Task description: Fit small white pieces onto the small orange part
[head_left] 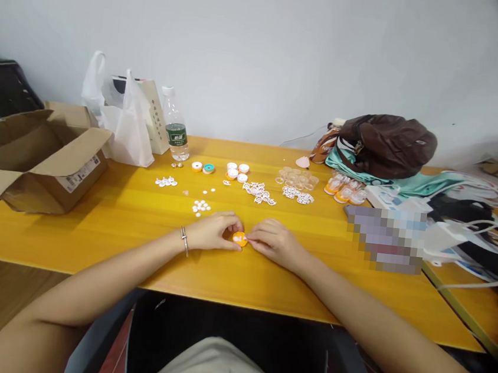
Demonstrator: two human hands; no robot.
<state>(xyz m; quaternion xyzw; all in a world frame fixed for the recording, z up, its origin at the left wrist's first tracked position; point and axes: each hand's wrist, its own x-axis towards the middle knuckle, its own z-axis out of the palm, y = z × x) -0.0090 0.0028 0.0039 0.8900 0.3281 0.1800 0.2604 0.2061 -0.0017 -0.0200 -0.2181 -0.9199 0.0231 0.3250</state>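
Note:
My left hand (216, 230) lies on the table with thumb and fingers closed around the edge of a small orange round plastic piece (239, 239) with white bits in it. From the other side my right hand (276, 244) reaches to the piece, its fingertips pinched at the rim. What those fingertips hold is too small to make out. Nearest beyond the left hand is a group of small white discs (201, 206). Farther back are white openwork pieces (259, 193), more white openwork pieces (298, 195) and white-topped round pieces (237, 172).
An open cardboard box (54, 172) and a white plastic bag (128, 129) stand left. A water bottle (176, 128) stands behind. Clear rings (296, 178), orange-based clear pieces (345, 188), a brown bag (384, 144) and power strips with cables (443, 242) lie right.

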